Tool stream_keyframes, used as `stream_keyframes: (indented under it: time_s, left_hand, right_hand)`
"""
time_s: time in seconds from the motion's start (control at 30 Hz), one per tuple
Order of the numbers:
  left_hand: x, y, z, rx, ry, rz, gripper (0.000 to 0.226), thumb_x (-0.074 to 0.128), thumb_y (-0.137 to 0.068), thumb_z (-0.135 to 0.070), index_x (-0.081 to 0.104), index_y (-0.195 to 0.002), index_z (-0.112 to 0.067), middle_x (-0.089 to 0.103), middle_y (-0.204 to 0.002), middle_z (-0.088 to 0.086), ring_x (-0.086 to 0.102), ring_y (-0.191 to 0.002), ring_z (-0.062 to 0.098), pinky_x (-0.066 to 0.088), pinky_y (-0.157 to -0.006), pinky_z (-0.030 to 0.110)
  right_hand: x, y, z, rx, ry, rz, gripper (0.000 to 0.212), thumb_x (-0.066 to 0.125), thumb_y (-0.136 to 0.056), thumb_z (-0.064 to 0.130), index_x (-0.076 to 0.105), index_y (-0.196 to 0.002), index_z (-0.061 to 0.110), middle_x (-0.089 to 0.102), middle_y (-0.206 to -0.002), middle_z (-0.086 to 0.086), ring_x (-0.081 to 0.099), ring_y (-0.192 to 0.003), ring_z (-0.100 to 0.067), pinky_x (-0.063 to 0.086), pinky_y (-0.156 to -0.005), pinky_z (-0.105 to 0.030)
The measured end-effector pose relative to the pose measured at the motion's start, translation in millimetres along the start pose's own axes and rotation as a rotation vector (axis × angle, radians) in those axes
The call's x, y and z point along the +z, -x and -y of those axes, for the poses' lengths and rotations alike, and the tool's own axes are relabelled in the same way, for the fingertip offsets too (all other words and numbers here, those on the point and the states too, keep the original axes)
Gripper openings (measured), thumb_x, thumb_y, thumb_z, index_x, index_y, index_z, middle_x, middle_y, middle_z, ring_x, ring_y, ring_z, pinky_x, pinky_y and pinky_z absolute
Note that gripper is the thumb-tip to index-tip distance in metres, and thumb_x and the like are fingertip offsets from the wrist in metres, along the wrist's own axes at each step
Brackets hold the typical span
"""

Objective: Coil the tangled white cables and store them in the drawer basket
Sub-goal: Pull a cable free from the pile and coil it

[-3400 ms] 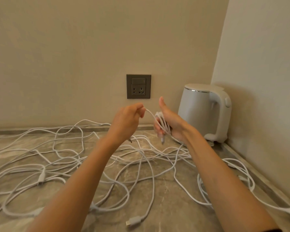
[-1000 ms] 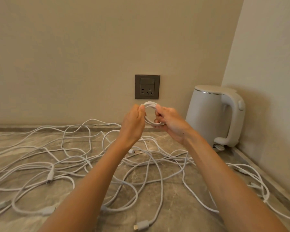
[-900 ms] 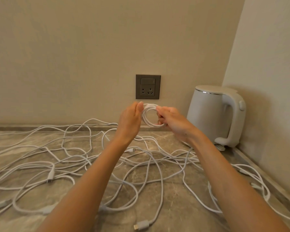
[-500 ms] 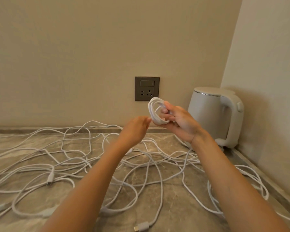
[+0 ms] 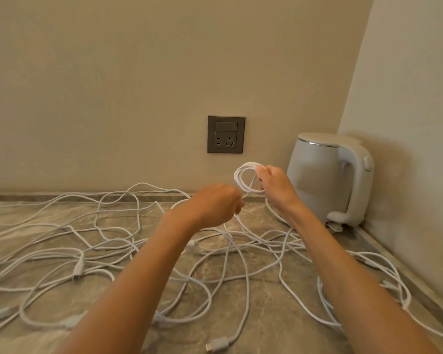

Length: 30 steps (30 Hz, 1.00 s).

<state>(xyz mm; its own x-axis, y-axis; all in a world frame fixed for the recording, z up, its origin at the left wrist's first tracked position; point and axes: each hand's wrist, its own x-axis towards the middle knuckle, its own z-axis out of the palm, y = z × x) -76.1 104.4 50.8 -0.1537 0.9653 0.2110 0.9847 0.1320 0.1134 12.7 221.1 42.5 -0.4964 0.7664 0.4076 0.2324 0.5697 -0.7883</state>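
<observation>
Fingers (image 5: 262, 172) of the right hand (image 5: 275, 186) are curled round a small coil (image 5: 237, 178) of white cable. They hold it up in the air, above the back of the countertop (image 5: 266, 315). The coil is a neat ring of a few loops, and it stands almost upright. The left hand (image 5: 215, 204) is just beside it and a bit lower. Its fingers (image 5: 237, 200) are curled too, and they seem to pinch a loose strand (image 5: 250, 186) that runs down to them from the coil. Both bare arms reach out over the brown stone top. Under them lie the tangled white cables (image 5: 78, 264), spread in big messy loops from the left edge all the way to the right wall. One flat plug (image 5: 216, 344) lies at the near edge, on the end of one cable. A white kettle (image 5: 317, 180) stands in the right corner, just behind the right hand, with its handle turned to the side wall. A dark grey wall socket (image 5: 226, 134) sits on the back wall, above the two hands.
</observation>
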Motion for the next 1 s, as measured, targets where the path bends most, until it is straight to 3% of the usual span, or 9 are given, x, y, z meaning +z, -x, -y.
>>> stream_keyframes:
  time_s: [0.13, 0.23, 0.33, 0.47, 0.6, 0.73, 0.8, 0.9, 1.0]
  left_hand:
    - [-4, 0, 6, 0.037, -0.021, -0.178, 0.017, 0.045, -0.096, -0.014, 0.062, -0.094, -0.015, 0.066, -0.099, 0.004, 0.053, -0.079, 0.018, 0.036, -0.068, 0.026]
    - [-4, 0, 12, 0.031, -0.006, -0.313, 0.017, 0.045, -0.094, -0.011, 0.062, -0.091, -0.013, 0.066, -0.094, 0.006, 0.057, -0.083, 0.023, 0.037, -0.067, 0.027]
    - [-3, 0, 18, -0.004, 0.073, -0.412, 0.019, 0.044, -0.095, -0.010, 0.061, -0.085, -0.010, 0.065, -0.088, 0.009, 0.055, -0.077, 0.022, 0.037, -0.066, 0.027]
    - [-2, 2, 24, -0.024, 0.123, -0.507, 0.022, 0.047, -0.096, -0.016, 0.061, -0.082, -0.005, 0.065, -0.086, 0.012, 0.051, -0.071, 0.022, 0.027, -0.060, 0.024]
    - [-5, 2, 26, -0.084, 0.193, -0.516, 0.028, 0.045, -0.096, -0.019, 0.062, -0.085, 0.002, 0.067, -0.087, 0.015, 0.056, -0.076, 0.027, 0.031, -0.063, 0.027]
    - [-7, 1, 30, -0.150, 0.322, -0.460, 0.026, 0.050, -0.094, -0.015, 0.063, -0.079, 0.001, 0.057, -0.072, -0.004, 0.048, -0.056, 0.006, 0.034, -0.051, 0.016]
    - [-9, 2, 34, -0.182, 0.428, -0.450, 0.026, 0.059, -0.089, -0.022, 0.059, -0.068, -0.006, 0.053, -0.058, -0.006, 0.043, -0.044, 0.001, 0.035, -0.040, 0.013]
    - [-10, 1, 39, -0.200, 0.545, -0.462, 0.034, 0.062, -0.086, -0.030, 0.056, -0.063, -0.007, 0.048, -0.051, 0.004, 0.037, -0.044, 0.011, 0.032, -0.047, 0.025]
    - [-9, 1, 39, -0.205, 0.728, -0.398, 0.038, 0.058, -0.089, -0.030, 0.055, -0.058, -0.008, 0.046, -0.045, -0.003, 0.036, -0.042, 0.008, 0.030, -0.045, 0.022]
  right_hand:
    - [6, 4, -1, -0.102, 0.167, 0.145, 0.028, 0.037, -0.100, 0.021, 0.047, -0.076, 0.011, 0.044, -0.071, -0.002, 0.039, -0.072, -0.020, 0.029, -0.064, -0.033]
    - [8, 7, 3, -0.179, 0.167, 0.240, 0.025, 0.039, -0.100, 0.021, 0.049, -0.081, 0.008, 0.044, -0.072, -0.003, 0.038, -0.071, -0.019, 0.029, -0.063, -0.032]
    - [10, 13, 10, -0.221, 0.122, 0.352, 0.026, 0.040, -0.100, 0.026, 0.058, -0.090, 0.010, 0.048, -0.073, 0.007, 0.043, -0.067, -0.009, 0.036, -0.065, -0.028]
    - [14, 17, 16, -0.246, 0.113, 0.457, 0.028, 0.036, -0.101, 0.023, 0.059, -0.093, 0.009, 0.053, -0.078, 0.004, 0.045, -0.068, -0.005, 0.039, -0.069, -0.026]
    - [11, 19, 18, -0.227, 0.093, 0.544, 0.031, 0.037, -0.102, 0.022, 0.046, -0.072, 0.019, 0.043, -0.069, 0.006, 0.039, -0.062, -0.006, 0.035, -0.060, -0.017]
    - [12, 21, 15, -0.170, 0.036, 0.633, 0.033, 0.037, -0.102, 0.022, 0.047, -0.070, 0.018, 0.043, -0.067, 0.005, 0.039, -0.061, -0.006, 0.034, -0.062, -0.018]
    - [11, 19, 12, -0.119, -0.081, 0.696, 0.031, 0.039, -0.101, 0.020, 0.050, -0.072, 0.016, 0.042, -0.062, 0.006, 0.039, -0.058, -0.005, 0.035, -0.064, -0.017]
    - [6, 17, 10, -0.043, -0.359, 0.788, 0.023, 0.040, -0.099, 0.014, 0.056, -0.083, 0.008, 0.046, -0.055, 0.010, 0.041, -0.053, -0.002, 0.037, -0.062, -0.016]
    - [1, 16, 10, -0.016, -0.564, 0.897, 0.016, 0.046, -0.094, 0.012, 0.057, -0.093, 0.000, 0.051, -0.059, 0.006, 0.040, -0.051, -0.001, 0.038, -0.058, -0.014]
